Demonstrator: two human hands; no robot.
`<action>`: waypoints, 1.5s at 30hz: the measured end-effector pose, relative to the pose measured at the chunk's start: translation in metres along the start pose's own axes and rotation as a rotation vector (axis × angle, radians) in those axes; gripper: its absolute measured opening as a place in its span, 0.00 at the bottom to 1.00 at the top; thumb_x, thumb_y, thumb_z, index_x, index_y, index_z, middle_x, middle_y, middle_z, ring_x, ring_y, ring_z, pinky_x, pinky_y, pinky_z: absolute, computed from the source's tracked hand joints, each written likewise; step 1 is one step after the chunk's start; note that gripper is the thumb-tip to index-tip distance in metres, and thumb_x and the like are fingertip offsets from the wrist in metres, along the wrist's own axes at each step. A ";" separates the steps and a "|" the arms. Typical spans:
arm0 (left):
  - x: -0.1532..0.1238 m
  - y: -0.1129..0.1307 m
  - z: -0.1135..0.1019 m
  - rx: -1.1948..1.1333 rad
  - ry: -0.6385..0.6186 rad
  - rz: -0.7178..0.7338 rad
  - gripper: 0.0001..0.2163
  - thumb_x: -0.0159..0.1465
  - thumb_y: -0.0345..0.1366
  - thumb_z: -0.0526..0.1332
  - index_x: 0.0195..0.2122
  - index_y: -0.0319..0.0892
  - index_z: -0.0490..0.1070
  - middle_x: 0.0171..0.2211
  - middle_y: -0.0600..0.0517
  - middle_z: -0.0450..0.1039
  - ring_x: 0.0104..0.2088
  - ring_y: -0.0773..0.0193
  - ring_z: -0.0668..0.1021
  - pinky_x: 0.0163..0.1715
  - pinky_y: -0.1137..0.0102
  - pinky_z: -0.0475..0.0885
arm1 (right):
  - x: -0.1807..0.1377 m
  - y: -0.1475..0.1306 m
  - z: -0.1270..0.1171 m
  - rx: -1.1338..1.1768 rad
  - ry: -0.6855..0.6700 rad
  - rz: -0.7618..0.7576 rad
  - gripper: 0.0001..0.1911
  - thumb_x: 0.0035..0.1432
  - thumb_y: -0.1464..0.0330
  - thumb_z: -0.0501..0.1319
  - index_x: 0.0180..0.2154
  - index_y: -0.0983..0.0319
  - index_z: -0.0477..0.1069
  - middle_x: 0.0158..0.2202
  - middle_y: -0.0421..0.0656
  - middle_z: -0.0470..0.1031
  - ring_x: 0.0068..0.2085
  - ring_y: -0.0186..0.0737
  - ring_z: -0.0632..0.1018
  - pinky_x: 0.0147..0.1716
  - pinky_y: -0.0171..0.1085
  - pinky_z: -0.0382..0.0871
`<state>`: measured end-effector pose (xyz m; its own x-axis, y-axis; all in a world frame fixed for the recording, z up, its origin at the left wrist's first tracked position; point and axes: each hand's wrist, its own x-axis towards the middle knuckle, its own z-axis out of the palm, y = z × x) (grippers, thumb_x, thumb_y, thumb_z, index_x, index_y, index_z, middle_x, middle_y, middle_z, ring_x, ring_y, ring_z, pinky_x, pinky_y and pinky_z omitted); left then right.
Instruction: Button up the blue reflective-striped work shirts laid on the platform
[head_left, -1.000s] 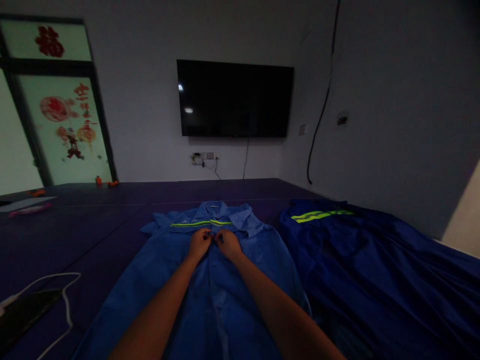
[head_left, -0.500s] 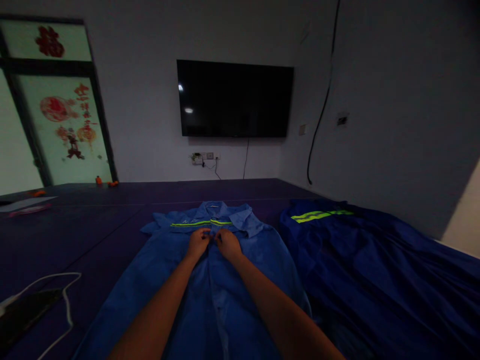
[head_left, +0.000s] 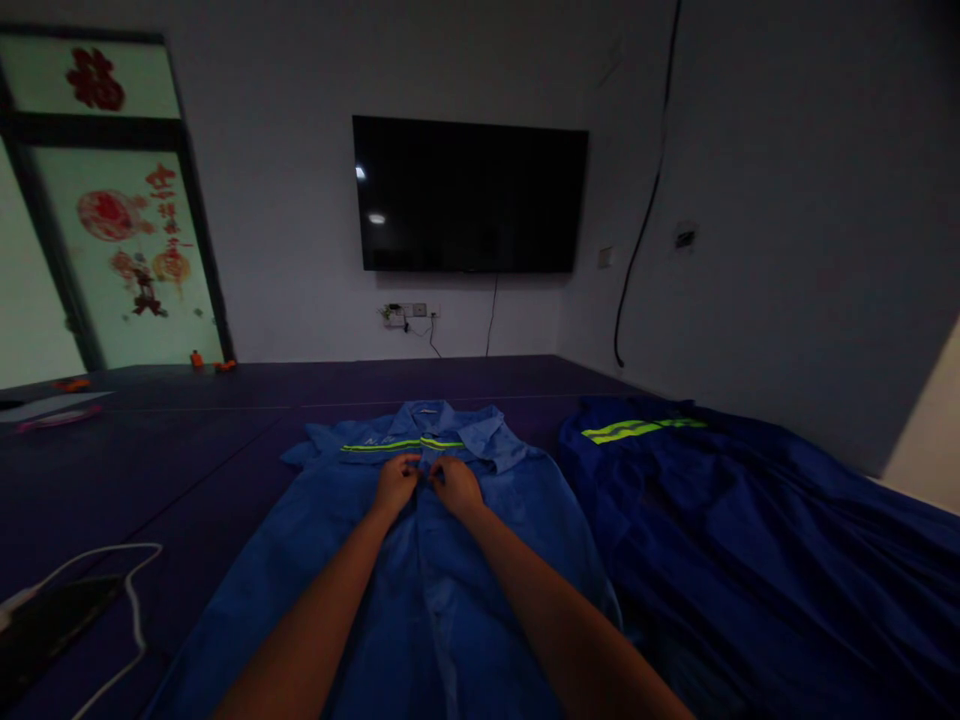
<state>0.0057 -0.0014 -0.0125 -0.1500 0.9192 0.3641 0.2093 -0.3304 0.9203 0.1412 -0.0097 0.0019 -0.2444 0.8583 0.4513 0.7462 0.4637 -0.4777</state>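
Note:
A light blue work shirt [head_left: 315, 560] with a yellow reflective stripe lies flat on the dark purple surface [head_left: 187, 450], collar away from me. My left hand [head_left: 395, 482] and my right hand [head_left: 455, 485] rest close together on the shirt's front just below the collar. Both have their fingers curled and pinch the cloth at the middle seam. What sits between the fingertips is too small to see.
A darker blue garment [head_left: 750, 560] with a reflective stripe lies spread out to the right. A dark phone with a white cable [head_left: 112, 580] lies at the near left. A television [head_left: 469, 195] hangs on the far wall, and a glass door [head_left: 120, 260] stands at the left.

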 end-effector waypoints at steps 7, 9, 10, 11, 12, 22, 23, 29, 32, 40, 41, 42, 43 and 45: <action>-0.001 0.003 0.000 0.009 0.005 -0.010 0.14 0.46 0.28 0.60 0.36 0.37 0.73 0.17 0.57 0.69 0.19 0.68 0.71 0.22 0.75 0.63 | 0.001 0.002 0.001 0.013 0.002 -0.003 0.07 0.48 0.73 0.60 0.33 0.62 0.71 0.37 0.44 0.75 0.41 0.40 0.74 0.40 0.33 0.63; -0.001 0.003 0.000 0.016 0.006 -0.011 0.14 0.46 0.28 0.60 0.36 0.37 0.72 0.16 0.57 0.69 0.19 0.69 0.71 0.21 0.76 0.63 | 0.002 0.003 0.002 0.045 0.006 0.007 0.08 0.47 0.75 0.59 0.33 0.62 0.71 0.37 0.43 0.76 0.40 0.39 0.74 0.40 0.33 0.64; -0.001 0.003 0.000 0.019 0.005 -0.012 0.14 0.47 0.28 0.59 0.36 0.37 0.72 0.16 0.57 0.69 0.19 0.69 0.71 0.21 0.76 0.62 | 0.002 0.004 0.002 0.072 0.011 0.014 0.09 0.47 0.76 0.59 0.33 0.62 0.71 0.36 0.43 0.76 0.40 0.39 0.75 0.40 0.33 0.64; -0.001 0.003 0.000 0.022 0.005 -0.012 0.14 0.47 0.28 0.59 0.37 0.37 0.72 0.16 0.57 0.69 0.18 0.69 0.71 0.21 0.76 0.62 | 0.003 0.005 0.003 0.100 0.016 0.021 0.09 0.46 0.76 0.58 0.33 0.61 0.72 0.36 0.42 0.76 0.40 0.39 0.75 0.40 0.33 0.64; -0.002 0.004 0.000 0.025 0.004 -0.012 0.14 0.47 0.28 0.59 0.37 0.36 0.72 0.16 0.57 0.69 0.18 0.69 0.71 0.21 0.76 0.62 | 0.003 0.006 0.004 0.125 0.021 0.026 0.10 0.46 0.77 0.58 0.32 0.61 0.72 0.35 0.42 0.76 0.39 0.38 0.75 0.40 0.32 0.65; -0.003 0.005 -0.001 0.050 0.006 -0.004 0.14 0.48 0.32 0.60 0.37 0.36 0.72 0.14 0.58 0.66 0.17 0.69 0.69 0.19 0.76 0.59 | 0.007 0.010 0.007 0.170 0.027 0.020 0.09 0.48 0.78 0.57 0.30 0.62 0.73 0.34 0.42 0.77 0.38 0.38 0.76 0.39 0.33 0.66; -0.003 0.004 -0.001 0.050 0.005 -0.002 0.14 0.48 0.32 0.60 0.37 0.36 0.72 0.14 0.58 0.66 0.16 0.69 0.68 0.18 0.76 0.59 | 0.007 0.011 0.007 0.170 0.025 0.018 0.09 0.48 0.78 0.57 0.30 0.62 0.73 0.34 0.42 0.77 0.37 0.38 0.76 0.39 0.33 0.66; -0.004 0.005 -0.001 0.036 -0.003 -0.002 0.14 0.48 0.30 0.59 0.37 0.36 0.72 0.15 0.58 0.67 0.17 0.70 0.68 0.19 0.76 0.59 | 0.007 0.011 0.007 0.165 0.016 0.016 0.08 0.48 0.77 0.57 0.31 0.62 0.73 0.34 0.41 0.77 0.37 0.37 0.76 0.38 0.32 0.66; -0.004 0.005 0.000 0.027 -0.004 -0.008 0.14 0.48 0.30 0.59 0.37 0.36 0.72 0.15 0.58 0.67 0.17 0.69 0.69 0.19 0.76 0.60 | 0.006 0.011 0.006 0.156 0.012 0.019 0.08 0.49 0.77 0.57 0.31 0.62 0.73 0.34 0.41 0.77 0.37 0.37 0.76 0.38 0.32 0.66; -0.004 0.007 0.000 0.003 -0.005 -0.023 0.15 0.46 0.30 0.59 0.37 0.36 0.72 0.16 0.57 0.68 0.17 0.70 0.68 0.19 0.76 0.60 | 0.005 0.009 0.006 0.119 0.002 0.022 0.08 0.48 0.77 0.59 0.31 0.62 0.72 0.35 0.42 0.76 0.39 0.38 0.75 0.39 0.32 0.64; -0.004 0.007 0.000 -0.001 -0.004 -0.025 0.15 0.46 0.30 0.59 0.37 0.36 0.72 0.16 0.57 0.68 0.17 0.70 0.68 0.20 0.76 0.60 | 0.005 0.009 0.006 0.114 0.002 0.023 0.08 0.48 0.77 0.59 0.31 0.62 0.72 0.35 0.42 0.76 0.39 0.38 0.75 0.40 0.32 0.64; -0.004 0.008 0.000 -0.003 -0.005 -0.027 0.15 0.46 0.30 0.60 0.37 0.36 0.72 0.16 0.57 0.68 0.17 0.70 0.68 0.20 0.76 0.60 | 0.005 0.009 0.005 0.109 0.002 0.024 0.08 0.48 0.77 0.59 0.31 0.62 0.72 0.35 0.43 0.76 0.39 0.38 0.75 0.40 0.32 0.64; -0.004 0.008 0.000 -0.006 -0.007 -0.031 0.15 0.46 0.30 0.60 0.37 0.36 0.72 0.16 0.57 0.68 0.17 0.70 0.69 0.20 0.76 0.60 | 0.005 0.009 0.005 0.104 0.002 0.025 0.08 0.48 0.77 0.59 0.32 0.62 0.72 0.35 0.43 0.76 0.40 0.38 0.75 0.40 0.32 0.64; -0.004 0.008 0.000 -0.011 -0.010 -0.037 0.15 0.46 0.31 0.60 0.37 0.36 0.72 0.16 0.57 0.68 0.18 0.70 0.69 0.20 0.76 0.60 | 0.004 0.008 0.005 0.095 0.002 0.027 0.08 0.48 0.77 0.59 0.32 0.62 0.72 0.35 0.43 0.76 0.40 0.39 0.75 0.40 0.33 0.64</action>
<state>0.0079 -0.0083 -0.0065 -0.1479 0.9327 0.3289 0.1933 -0.2988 0.9345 0.1433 -0.0011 -0.0040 -0.2238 0.8701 0.4392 0.6905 0.4596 -0.5586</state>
